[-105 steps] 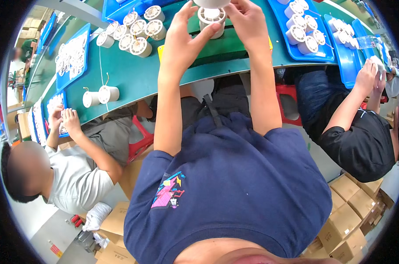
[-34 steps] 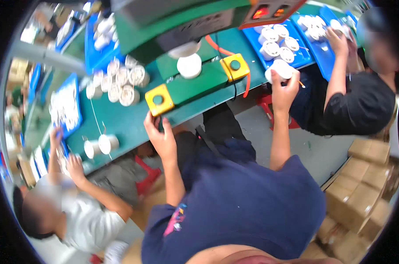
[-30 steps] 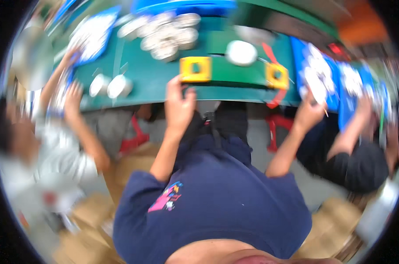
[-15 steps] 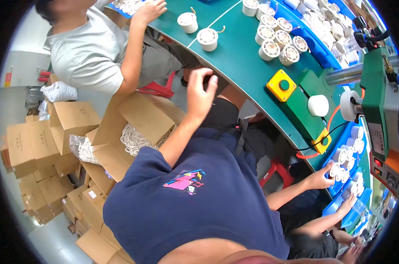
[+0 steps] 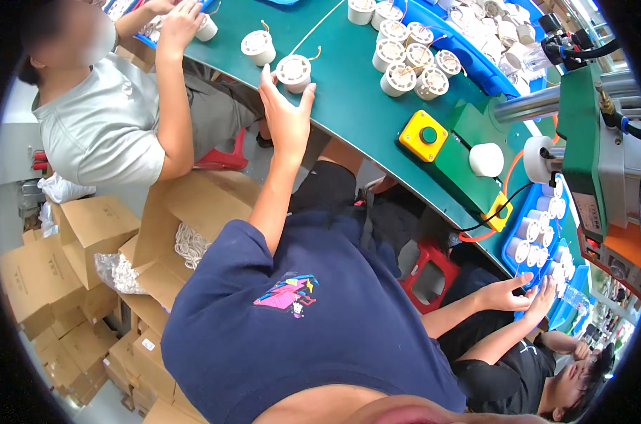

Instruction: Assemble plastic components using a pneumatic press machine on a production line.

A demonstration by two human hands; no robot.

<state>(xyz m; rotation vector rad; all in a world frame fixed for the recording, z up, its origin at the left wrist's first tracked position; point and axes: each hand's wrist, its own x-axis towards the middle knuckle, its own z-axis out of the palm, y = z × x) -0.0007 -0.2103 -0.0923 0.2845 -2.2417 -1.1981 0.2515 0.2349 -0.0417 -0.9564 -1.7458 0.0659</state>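
So the white round part (image 5: pixel 293 72) is a short cylinder with a ribbed, slotted top face and a thin orange wire curling off its side. It sits near the front edge of the green table (image 5: pixel 349 106). The left hand (image 5: pixel 284 113) is reaching up to it, fingers spread and curled round its near side, thumb by the right edge, just touching rather than lifting. A 2nd identical part (image 5: pixel 257 47) stands just beside it to the left.

Compared with half a second back, that hand was hanging in the air short of the table; now it's on the part. Right hand isn't visible anywhere.
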